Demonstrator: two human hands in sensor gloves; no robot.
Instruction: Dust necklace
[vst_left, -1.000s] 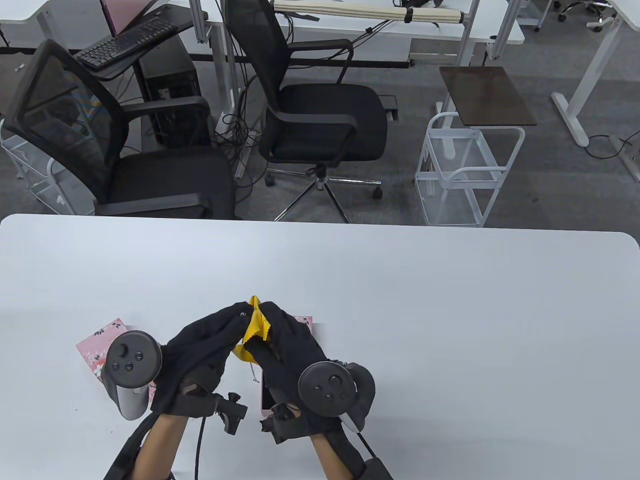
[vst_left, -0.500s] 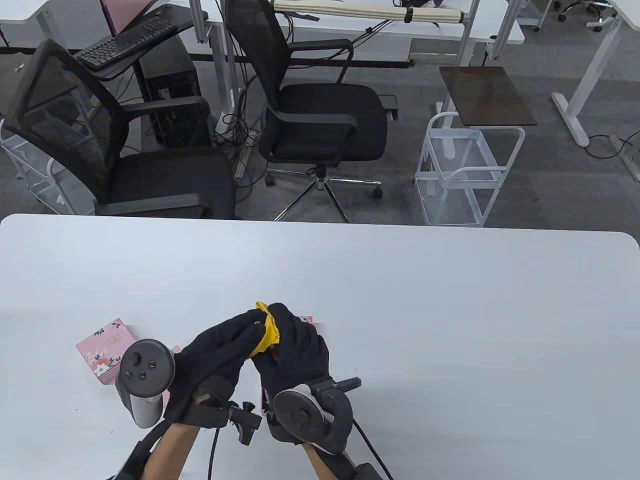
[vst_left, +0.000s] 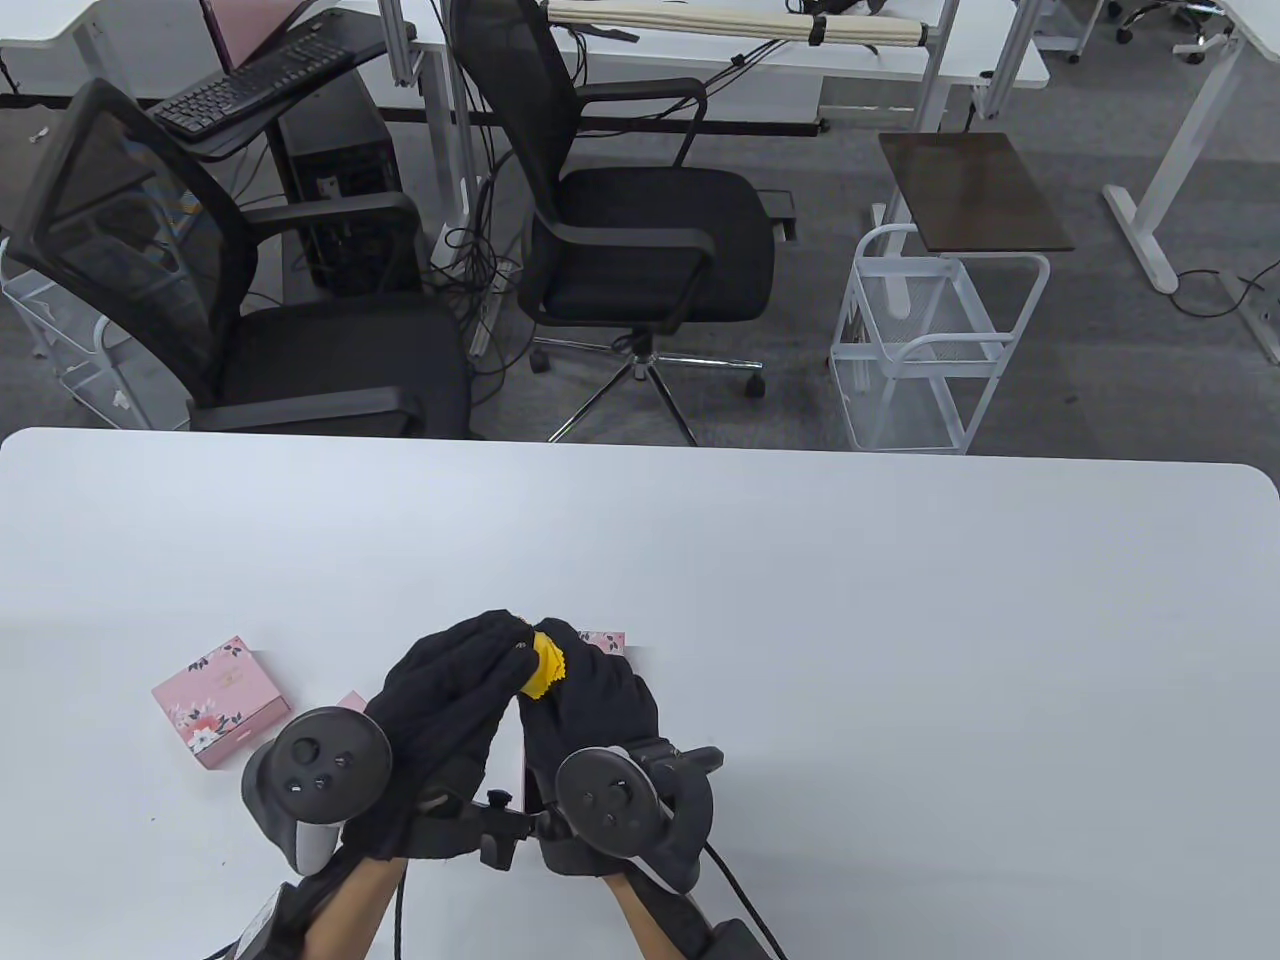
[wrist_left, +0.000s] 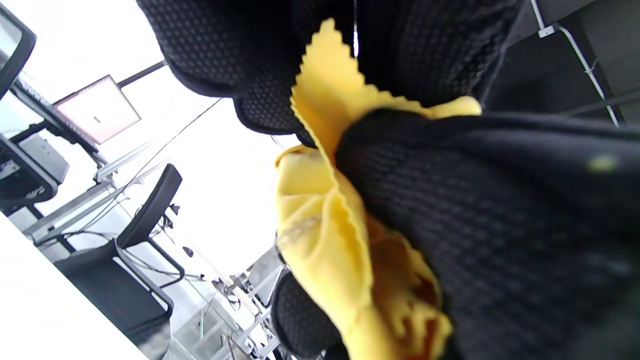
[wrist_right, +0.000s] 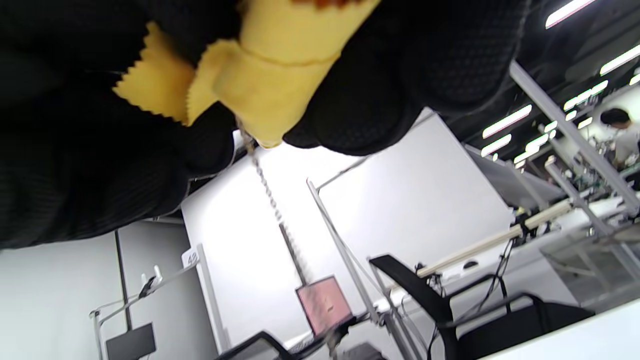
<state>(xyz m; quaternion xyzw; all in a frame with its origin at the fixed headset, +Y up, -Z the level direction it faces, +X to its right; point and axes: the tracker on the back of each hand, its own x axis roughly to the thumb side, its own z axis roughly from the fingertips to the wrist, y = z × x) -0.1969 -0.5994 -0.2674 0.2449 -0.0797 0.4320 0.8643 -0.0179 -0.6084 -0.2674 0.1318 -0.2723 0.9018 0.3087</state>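
Note:
My two gloved hands meet fingertip to fingertip above the table's near middle. My right hand (vst_left: 590, 695) grips a bunched yellow cloth (vst_left: 545, 668), which also shows in the right wrist view (wrist_right: 270, 75). My left hand (vst_left: 455, 690) pinches the thin necklace chain (wrist_left: 355, 35) against the cloth (wrist_left: 325, 225). In the right wrist view a length of the silver chain (wrist_right: 272, 200) comes out of the cloth fold and hangs free. The rest of the necklace is hidden inside the cloth and the fingers.
A pink floral box lid (vst_left: 220, 700) lies on the white table (vst_left: 900, 650) left of my hands. The pink box base (vst_left: 605, 640) lies partly hidden under my right hand. Office chairs and a white wire cart stand beyond the far edge.
Both hands have drawn closer together and a little toward me. The left hand moved right. The cloth is bunched tighter, with less of it showing between the fingers.

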